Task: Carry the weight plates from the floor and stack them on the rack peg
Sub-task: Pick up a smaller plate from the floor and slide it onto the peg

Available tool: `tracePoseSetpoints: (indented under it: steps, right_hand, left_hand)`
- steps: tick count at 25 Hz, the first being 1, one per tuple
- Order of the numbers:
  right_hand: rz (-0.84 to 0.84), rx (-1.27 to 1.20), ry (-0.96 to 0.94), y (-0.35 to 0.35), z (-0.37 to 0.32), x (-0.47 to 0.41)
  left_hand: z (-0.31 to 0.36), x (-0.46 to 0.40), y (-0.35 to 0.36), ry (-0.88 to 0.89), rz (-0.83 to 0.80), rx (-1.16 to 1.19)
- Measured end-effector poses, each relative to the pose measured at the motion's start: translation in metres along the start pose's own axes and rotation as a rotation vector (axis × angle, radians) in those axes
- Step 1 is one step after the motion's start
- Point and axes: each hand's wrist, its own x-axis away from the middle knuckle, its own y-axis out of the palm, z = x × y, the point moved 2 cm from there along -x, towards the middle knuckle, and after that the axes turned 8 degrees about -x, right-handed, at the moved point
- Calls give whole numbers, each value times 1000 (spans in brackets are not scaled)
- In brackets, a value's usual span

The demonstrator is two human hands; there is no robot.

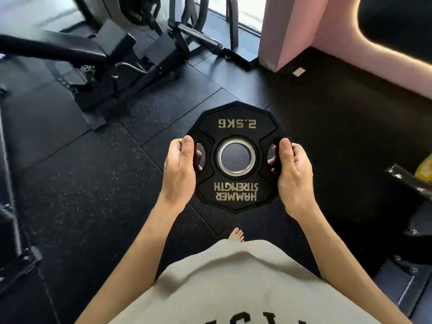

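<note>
- The person has a black weight plate (236,157) up off the floor, held out in front of the body at about waist height, flat face turned up to the camera.
- The left hand (180,169) grips the plate's left edge, thumb lying on top and fingers curled through the left grip slot from underneath.
- The right hand (293,171) mirrors it on the right edge, thumb on top, fingers hooked through the right slot.
- The plate reads "2.5KG" on its far half and "HAMMER STRENGTH" on its near half, both upside down from this view, with a silver metal ring (235,157) lining the centre hole.
- Through that hole the dark floor shows.
- Below the plate, a bare foot (236,235) stands on the black rubber floor tiles (93,183), just past the hem of a light grey shirt (233,284).
- Upper left, well apart from the plate, sits a black padded workout bench (58,49) on its metal frame.
- Upper right, a pink wall panel (292,29) meets the floor.
- At the right edge, some dark equipment (406,181) with a yellow-green patch behind it pokes in; what it is cannot be told.
</note>
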Motion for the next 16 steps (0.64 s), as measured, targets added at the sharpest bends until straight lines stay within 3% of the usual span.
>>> tracePoseSetpoints:
  steps: [16]
  right_hand:
    - [355,-75,1,78,-38,-405]
  left_hand:
    - [67,-463,159,124,-366,25]
